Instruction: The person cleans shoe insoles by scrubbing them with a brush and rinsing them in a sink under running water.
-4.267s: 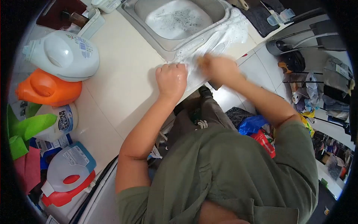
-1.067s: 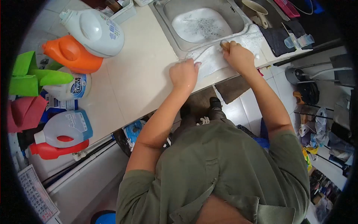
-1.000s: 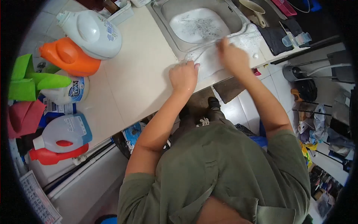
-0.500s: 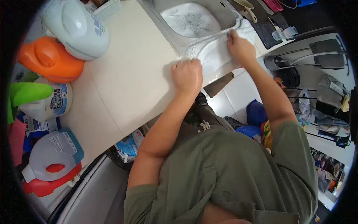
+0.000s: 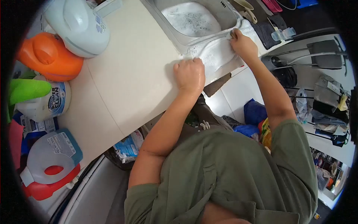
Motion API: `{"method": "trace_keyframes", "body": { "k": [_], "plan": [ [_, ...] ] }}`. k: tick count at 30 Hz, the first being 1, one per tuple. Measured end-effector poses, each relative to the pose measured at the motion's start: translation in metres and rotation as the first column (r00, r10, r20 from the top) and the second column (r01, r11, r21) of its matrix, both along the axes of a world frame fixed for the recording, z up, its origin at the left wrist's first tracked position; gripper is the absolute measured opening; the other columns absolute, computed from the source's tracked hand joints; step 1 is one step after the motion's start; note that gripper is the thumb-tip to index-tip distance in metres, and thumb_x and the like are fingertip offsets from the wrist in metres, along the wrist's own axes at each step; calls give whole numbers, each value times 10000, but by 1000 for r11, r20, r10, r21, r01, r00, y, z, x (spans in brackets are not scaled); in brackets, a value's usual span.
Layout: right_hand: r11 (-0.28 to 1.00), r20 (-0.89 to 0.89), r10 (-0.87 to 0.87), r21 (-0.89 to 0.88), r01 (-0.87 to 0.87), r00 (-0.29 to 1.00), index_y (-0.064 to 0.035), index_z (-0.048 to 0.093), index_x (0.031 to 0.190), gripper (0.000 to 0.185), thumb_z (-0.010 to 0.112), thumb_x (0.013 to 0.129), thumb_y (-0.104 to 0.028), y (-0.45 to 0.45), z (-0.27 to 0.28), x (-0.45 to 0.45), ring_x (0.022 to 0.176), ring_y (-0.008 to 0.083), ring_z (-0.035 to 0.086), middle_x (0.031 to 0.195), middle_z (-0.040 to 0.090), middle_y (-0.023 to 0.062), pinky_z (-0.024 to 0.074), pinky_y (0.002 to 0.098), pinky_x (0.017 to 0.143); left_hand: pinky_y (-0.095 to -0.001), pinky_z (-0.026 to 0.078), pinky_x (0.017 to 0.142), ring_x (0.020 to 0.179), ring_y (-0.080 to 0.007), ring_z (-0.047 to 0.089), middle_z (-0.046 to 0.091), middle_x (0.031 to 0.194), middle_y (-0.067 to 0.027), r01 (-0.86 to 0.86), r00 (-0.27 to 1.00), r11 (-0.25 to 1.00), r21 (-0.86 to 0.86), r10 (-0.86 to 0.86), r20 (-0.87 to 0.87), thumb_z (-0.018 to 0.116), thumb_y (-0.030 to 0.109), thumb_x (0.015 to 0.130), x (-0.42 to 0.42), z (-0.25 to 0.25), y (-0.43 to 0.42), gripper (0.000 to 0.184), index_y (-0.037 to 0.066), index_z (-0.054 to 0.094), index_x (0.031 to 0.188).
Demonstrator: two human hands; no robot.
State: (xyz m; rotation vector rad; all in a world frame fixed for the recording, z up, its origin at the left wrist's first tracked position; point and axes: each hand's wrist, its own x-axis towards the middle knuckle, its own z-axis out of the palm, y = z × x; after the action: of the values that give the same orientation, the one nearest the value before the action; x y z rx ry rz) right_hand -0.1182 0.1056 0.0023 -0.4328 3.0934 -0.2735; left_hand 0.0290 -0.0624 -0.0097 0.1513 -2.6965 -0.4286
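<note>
A flat white piece (image 5: pixel 220 56) coated in suds, with a rounded edge line, lies at the counter's front edge beside the sink; whether it is a tray or a board I cannot tell. My left hand (image 5: pixel 191 74), wet and closed, has its fingers curled at the piece's left edge. On the far right corner rests my right hand (image 5: pixel 245 45), fingers bent together over something small that they mostly hide. Behind the piece, the metal sink (image 5: pixel 172 36) holds foamy, bubbly water (image 5: pixel 192 18).
Along the left stand a pale blue jug (image 5: pixel 76 28), an orange bottle (image 5: pixel 48 56), a Power Clean container (image 5: pixel 52 99) and a grey-blue jug (image 5: pixel 52 156). A dark cloth (image 5: pixel 265 33) and clear plastic cups (image 5: pixel 283 34) lie right of the sink. Blue bags (image 5: pixel 255 114) sit on the floor.
My right hand has shifted slightly up and to the right along the white piece's far edge. My left hand stays almost in place. The view has moved a little.
</note>
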Motion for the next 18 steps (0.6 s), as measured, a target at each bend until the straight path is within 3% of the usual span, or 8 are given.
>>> {"method": "trace_keyframes", "body": {
  "k": [1, 2, 3, 6, 8, 12, 15, 18],
  "plan": [
    [998, 10, -41, 39, 41, 999, -173, 491, 1196, 380, 392, 846, -282, -14, 23, 4, 899, 337, 603, 1001, 612, 182, 454, 429, 815, -382, 380, 615, 651, -226, 570, 593, 628, -49, -11, 1000, 1000, 12, 10, 27, 596, 219, 741, 0, 0, 1, 147, 122, 582, 630],
    [998, 69, -31, 55, 27, 997, -109, 541, 1048, 287, 398, 859, -271, -40, 19, 39, 782, 349, 620, 850, 634, 180, 471, 465, 729, -379, 380, 618, 660, -223, 571, 595, 634, -49, -20, 999, 999, 26, 19, 47, 599, 221, 738, -6, 0, 2, 145, 122, 584, 634],
    [998, 72, -35, 58, 31, 997, -109, 541, 1048, 287, 398, 859, -271, -44, 25, 49, 782, 349, 620, 850, 634, 180, 471, 465, 729, -379, 380, 618, 660, -223, 571, 595, 634, -49, -16, 999, 999, 29, 15, 51, 599, 221, 738, -6, 0, 3, 145, 122, 584, 634],
    [995, 78, -46, -80, 52, 996, -140, 515, 1102, 313, 456, 821, -267, -28, 27, 37, 846, 347, 608, 909, 627, 178, 464, 456, 742, -378, 378, 616, 656, -220, 571, 599, 639, -48, -6, 999, 1000, -16, 7, 40, 590, 213, 740, -5, 0, -2, 138, 120, 587, 638],
    [993, 105, -118, 39, 114, 987, -165, 504, 1132, 316, 427, 843, -267, -18, 49, 13, 869, 337, 606, 932, 624, 179, 458, 457, 757, -380, 375, 610, 653, -221, 571, 601, 642, -51, 5, 999, 1000, -22, -5, 35, 582, 204, 736, -4, -1, 0, 132, 116, 588, 638],
    [994, 140, 92, 39, -98, 986, -159, 518, 1111, 305, 381, 880, -304, -58, 42, 68, 845, 341, 612, 909, 629, 180, 468, 468, 736, -382, 372, 609, 655, -222, 571, 601, 643, -49, -2, 999, 1000, 2, 2, 35, 576, 203, 737, -2, -1, 0, 133, 114, 587, 638],
    [985, 116, -127, -98, 139, 985, -166, 509, 1108, 289, 384, 883, -295, -21, 29, 27, 834, 351, 612, 890, 629, 179, 468, 463, 730, -382, 372, 610, 654, -227, 570, 601, 644, -50, 10, 999, 1000, -18, -9, 39, 575, 202, 737, -2, 1, 1, 135, 113, 587, 637],
    [998, 183, 56, -14, -54, 982, -156, 535, 1071, 306, 489, 795, -281, -53, 45, 79, 805, 351, 616, 861, 633, 172, 471, 455, 716, -382, 372, 607, 646, -231, 569, 601, 644, -49, -22, 998, 1000, 6, 21, 59, 569, 208, 740, -9, -1, 3, 143, 113, 587, 635]
  ]
}}
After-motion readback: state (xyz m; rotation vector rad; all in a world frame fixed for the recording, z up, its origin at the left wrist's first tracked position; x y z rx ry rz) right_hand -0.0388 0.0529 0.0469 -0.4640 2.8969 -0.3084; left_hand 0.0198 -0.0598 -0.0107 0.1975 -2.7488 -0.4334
